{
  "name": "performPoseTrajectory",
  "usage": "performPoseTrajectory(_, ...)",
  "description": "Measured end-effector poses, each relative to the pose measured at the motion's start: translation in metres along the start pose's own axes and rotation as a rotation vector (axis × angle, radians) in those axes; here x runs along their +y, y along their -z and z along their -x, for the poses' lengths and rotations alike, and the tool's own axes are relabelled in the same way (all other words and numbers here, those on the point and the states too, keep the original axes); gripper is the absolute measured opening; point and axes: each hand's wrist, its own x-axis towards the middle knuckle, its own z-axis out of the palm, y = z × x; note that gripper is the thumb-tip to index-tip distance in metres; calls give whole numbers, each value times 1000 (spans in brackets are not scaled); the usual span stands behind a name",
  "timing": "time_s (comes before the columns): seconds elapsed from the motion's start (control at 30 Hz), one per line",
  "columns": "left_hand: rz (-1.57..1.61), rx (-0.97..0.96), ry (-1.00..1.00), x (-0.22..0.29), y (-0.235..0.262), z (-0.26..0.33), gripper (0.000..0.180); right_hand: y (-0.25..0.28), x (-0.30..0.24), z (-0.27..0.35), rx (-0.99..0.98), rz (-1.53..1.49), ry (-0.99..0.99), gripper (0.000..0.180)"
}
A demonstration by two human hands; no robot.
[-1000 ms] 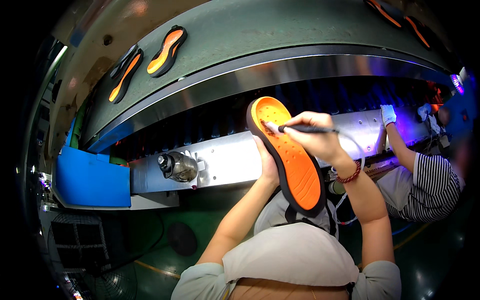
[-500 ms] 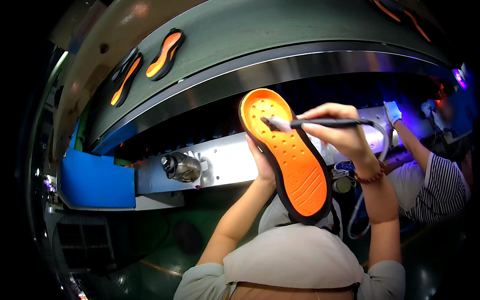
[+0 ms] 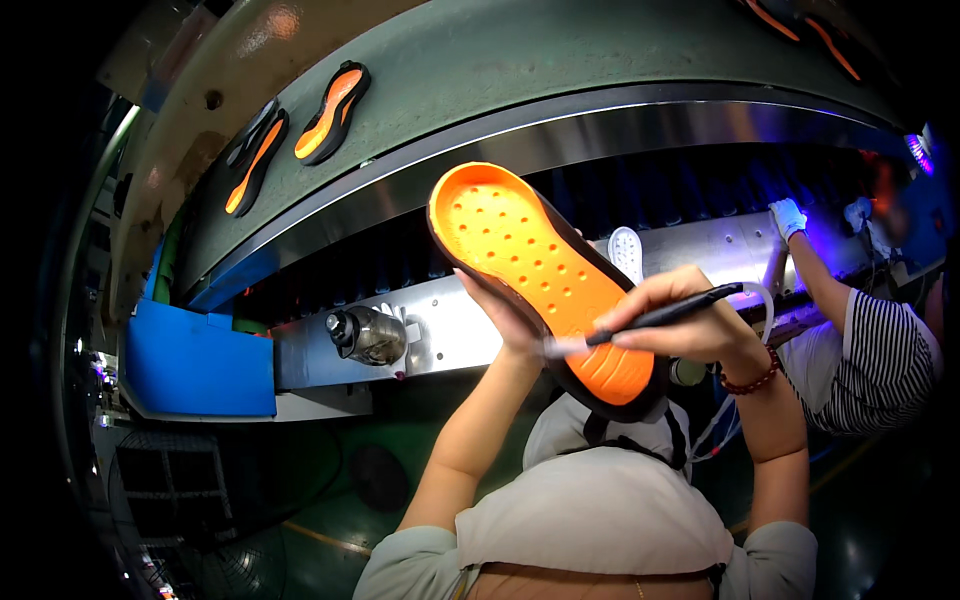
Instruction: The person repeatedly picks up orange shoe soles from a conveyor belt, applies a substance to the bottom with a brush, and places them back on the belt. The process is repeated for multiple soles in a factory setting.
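The brush (image 3: 655, 318), pinched in the right hand (image 3: 690, 325), has slid from toe down to the heel of the orange sole (image 3: 545, 270) (left hand (image 3: 510, 325) grips it underneath, above the conveyor's steel edge (image 3: 600, 125)), so the coating looks nearly done.

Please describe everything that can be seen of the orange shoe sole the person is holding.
The shoe sole has a bright orange inner face with rows of small round holes and a dark raised rim; it looks like moulded rubber or foam. It is held up in front of the conveyor, tilted, one end toward the upper left. The left hand supports it from beneath, and the right hand holds a dark brush whose pale tip touches the orange face near the lower end.
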Motion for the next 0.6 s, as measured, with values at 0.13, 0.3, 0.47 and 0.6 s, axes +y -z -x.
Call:
performPoseTrajectory(0.13, -60, -6, -94, 4, -7, -6, 94, 6, -17, 1, 235, -25, -271, 16)
performPoseTrajectory(0.3, -60, -125, -101, 14, -16, -10, 92, 2, 5, 18, 6, -24, -30, 16)
performPoseTrajectory(0.47, -80, -12, -219, 19, -5, -24, 89, 13, 10, 22, 251, -73, -114, 16)
performPoseTrajectory(0.6, -108, -99, -199, 25, -15, -24, 88, 9, 15, 38, 11, -43, -21, 18)
